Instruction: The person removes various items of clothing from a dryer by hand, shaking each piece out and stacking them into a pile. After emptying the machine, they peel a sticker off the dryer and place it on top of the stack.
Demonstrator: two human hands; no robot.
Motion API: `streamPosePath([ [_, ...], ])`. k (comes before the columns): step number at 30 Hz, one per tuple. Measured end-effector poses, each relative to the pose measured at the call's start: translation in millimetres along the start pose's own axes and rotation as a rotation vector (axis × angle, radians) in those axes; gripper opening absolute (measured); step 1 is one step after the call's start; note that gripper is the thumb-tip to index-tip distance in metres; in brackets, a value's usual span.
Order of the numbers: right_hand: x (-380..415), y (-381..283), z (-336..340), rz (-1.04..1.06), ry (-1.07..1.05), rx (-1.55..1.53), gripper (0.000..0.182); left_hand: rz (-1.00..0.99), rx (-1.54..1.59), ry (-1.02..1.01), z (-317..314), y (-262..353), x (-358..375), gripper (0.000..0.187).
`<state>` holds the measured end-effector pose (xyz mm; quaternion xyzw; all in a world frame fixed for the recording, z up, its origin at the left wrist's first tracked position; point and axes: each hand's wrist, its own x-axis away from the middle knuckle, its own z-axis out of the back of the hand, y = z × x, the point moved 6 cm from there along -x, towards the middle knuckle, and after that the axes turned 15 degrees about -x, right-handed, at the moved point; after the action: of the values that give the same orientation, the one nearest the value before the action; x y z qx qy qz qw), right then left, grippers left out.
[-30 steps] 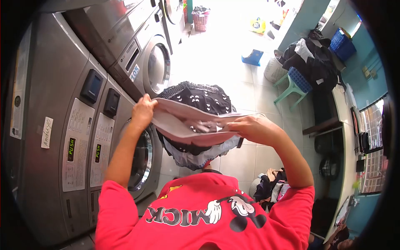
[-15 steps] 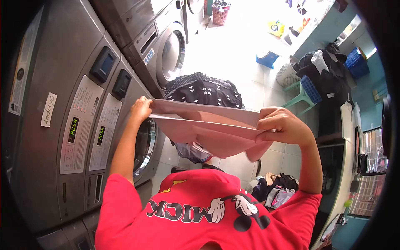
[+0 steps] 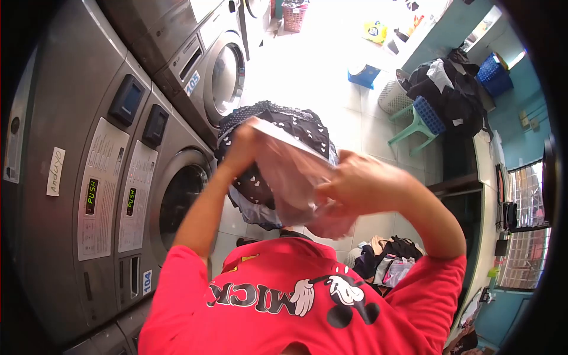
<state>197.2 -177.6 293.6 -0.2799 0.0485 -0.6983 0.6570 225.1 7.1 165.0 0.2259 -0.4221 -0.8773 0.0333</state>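
Observation:
A pale pink piece of cloth (image 3: 290, 171), with a straight lighter upper edge, hangs between my hands and is smeared by motion. My left hand (image 3: 244, 145) is closed on one corner of that edge. Its other end is gripped by my right hand (image 3: 361, 182), fingers bent around the fabric. Below and behind the cloth is a heap with a black fabric with white hearts (image 3: 307, 127) on top. Light grey-blue clothing (image 3: 255, 212) shows under it, partly covered by the pink cloth in this view.
Steel washing machines (image 3: 183, 192) line my left side. At the lower right lies a pile of mixed clothes (image 3: 390, 260). Dark clothing (image 3: 441, 89) is heaped near a green stool (image 3: 408, 133) and a white basket (image 3: 393, 97). A blue box (image 3: 364, 76) stands on the tiled floor.
My hands have come closer together, the left moving inward to the right. The pink cloth, stretched wide with its mouth open before, is now bunched and slanted. The view has shifted slightly.

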Motion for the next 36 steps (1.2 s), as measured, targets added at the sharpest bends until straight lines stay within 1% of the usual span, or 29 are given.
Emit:
streamPosePath([
  [1,7.6,12.2,-14.1,-0.257,-0.071,0.171,0.013,-0.203,-0.273,0.058,20.4,-22.9,-13.9,0.018],
  [3,26.4,51.3,-46.6,-0.463,-0.017,0.42,0.008,-0.199,-0.492,0.118,67.9,-5.5,-26.7,0.018],
  [4,37.7,64.5,-52.2,-0.51,0.048,0.664,0.006,-0.2,-0.494,0.12,84.1,5.6,-30.6,0.018],
  [5,47.9,71.1,-47.0,-0.511,0.145,0.863,0.009,-0.226,-0.646,0.096,95.1,17.7,-34.7,0.019],
  [6,57.7,86.6,-42.1,-0.571,0.186,0.718,0.015,-0.252,-0.798,0.073,103.5,25.2,-37.7,0.021],
  [7,66.1,97.0,-33.0,-0.57,0.266,0.62,0.018,-0.254,-0.8,0.078,114.3,28.0,-39.3,0.021],
  [8,74.1,104.5,-25.3,-0.566,0.347,0.521,0.022,-0.19,-0.833,0.013,123.1,24.3,-41.7,0.02],
  [9,80.9,107.3,-21.7,-0.564,0.356,0.528,0.022,-0.127,-0.866,-0.049,131.3,18.8,-44.1,0.019],
  [11,92.1,99.4,-6.5,-0.375,0.606,0.358,0.033,-0.102,-0.801,-0.076,147.0,8.5,-44.2,0.022],
  [12,92.4,100.6,-8.8,-0.373,0.611,0.363,0.033,-0.066,-0.727,-0.118,148.7,2.5,-41.5,0.025],
  [13,91.1,102.7,-15.2,-0.375,0.615,0.401,0.037,-0.09,-0.711,-0.129,147.9,10.3,-36.6,0.03],
  [15,83.2,99.0,-28.2,-0.36,0.636,0.412,0.048,-0.094,-0.735,-0.103,144.5,10.6,-30.7,0.032],
  [16,76.8,100.9,-37.8,-0.412,0.58,0.39,0.037,-0.102,-0.759,-0.076,144.0,8.8,-26.6,0.035],
  [18,68.3,85.6,-40.4,-0.308,0.608,0.316,0.022,-0.101,-0.756,-0.047,145.9,1.7,-23.2,0.039],
  [19,67.6,84.2,-42.2,-0.302,0.605,0.315,0.022,0.174,-0.526,-0.086,151.0,-13.2,-20.6,0.038],
  [20,67.6,83.8,-42.9,-0.27,0.627,0.203,0.015,0.444,-0.285,-0.119,152.6,-28.2,-13.5,0.038],
  [21,66.8,83.5,-43.5,-0.236,0.646,0.092,0.009,0.452,-0.287,-0.112,154.6,-44.9,-10.1,0.038],
  [22,66.1,80.6,-43.2,-0.225,0.643,0.091,0.009,0.229,-0.391,-0.007,160.8,-60.7,-11.1,0.035],
  [23,66.9,78.6,-41.8,-0.252,0.646,0.064,0.008,0.003,-0.492,0.093,165.8,-54.3,-9.8,0.032],
  [24,67.7,77.9,-41.0,-0.281,0.648,0.034,0.008,0.01,-0.496,0.094,167.1,-62.6,-6.1,0.032],
  [25,66.6,76.9,-41.8,-0.29,0.61,0.089,0.008,0.058,-0.423,0.037,162.5,-65.6,-4.7,0.03],
  [26,64.8,78.4,-43.3,-0.291,0.609,0.088,0.008,0.103,-0.346,-0.02,154.9,-57.5,-5.0,0.028],
  [27,61.9,81.9,-45.4,-0.315,0.596,0.151,0.01,0.135,-0.356,-0.073,148.5,-46.9,-2.5,0.026],
  [28,59.2,85.1,-45.6,-0.338,0.583,0.215,0.012,0.136,-0.355,-0.071,143.7,-34.9,-2.0,0.026],
  [30,58.8,91.5,-40.3,-0.314,0.595,0.244,0.014,-0.019,-0.499,-0.128,133.1,-13.7,-1.4,0.026],
  [32,61.4,99.4,-32.3,-0.288,0.606,0.273,0.016,-0.035,-0.573,-0.112,134.8,-16.2,-0.5,0.026],
  [34,72.6,100.2,-15.7,-0.228,0.788,0.355,0.017,-0.081,-0.561,-0.002,148.6,-14.9,-1.2,0.019],
  [35,79.9,99.3,-10.1,-0.281,0.834,0.353,0.017,-0.079,-0.563,0.0,152.7,-12.4,1.1,0.019],
  [36,84.5,100.9,-11.4,-0.279,0.834,0.353,0.017,0.003,-0.542,-0.002,159.3,-12.8,5.9,0.014],
])
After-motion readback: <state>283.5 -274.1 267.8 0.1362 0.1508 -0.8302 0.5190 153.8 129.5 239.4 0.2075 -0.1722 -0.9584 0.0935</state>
